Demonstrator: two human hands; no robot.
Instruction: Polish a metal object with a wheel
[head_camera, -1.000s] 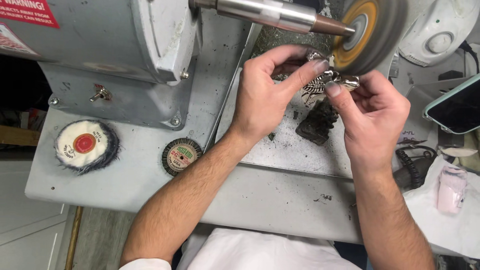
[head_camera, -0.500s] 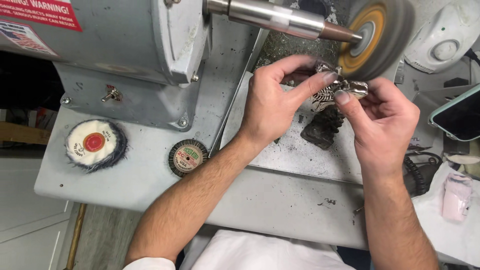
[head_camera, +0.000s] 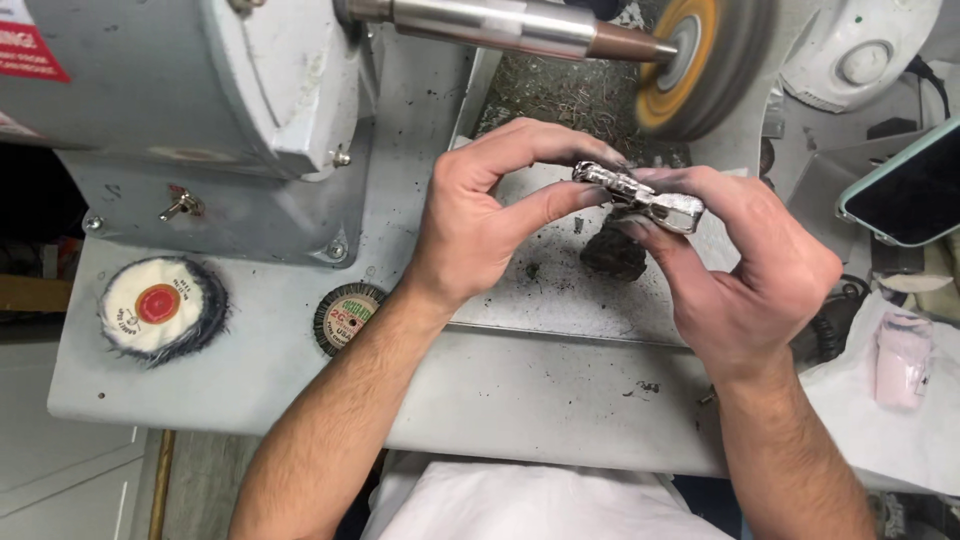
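Left hand: our left hand (head_camera: 480, 215) pinches the small silver metal piece (head_camera: 640, 197) between thumb and forefinger at its left end; the other fingers are curled above it.

Right hand: our right hand (head_camera: 750, 270) closes on the right end of the same piece, thumb under and fingers over, so the piece is held from both sides.

Metal piece: it is shiny, with a rough relief surface, and lies nearly level between both hands, at 6 o'clock from the buffing wheel (head_camera: 700, 65) and clearly apart from it.

What changed: half a second ago and one second ago the piece was close up at the lower edge of the wheel. Now we hold it lower, away from the wheel, and turned flatter toward our eyes.

What this means: we judge that the polishing contact is paused and that we are looking at the surface, or changing the grip, between passes.

Wheel: it looks blurred, so probably it is spinning on the tapered spindle (head_camera: 520, 28) of the grey motor (head_camera: 200, 110).

Bench: the grey bench top (head_camera: 540, 390) has dark dust under the hands.

Spare wheels: a white one with a red centre (head_camera: 160, 305) lies at 9 o'clock from the hands, and a small dark one (head_camera: 347, 318) just beside our left wrist.

Phone: a phone in a pale green case (head_camera: 905, 190) is at 3 o'clock.
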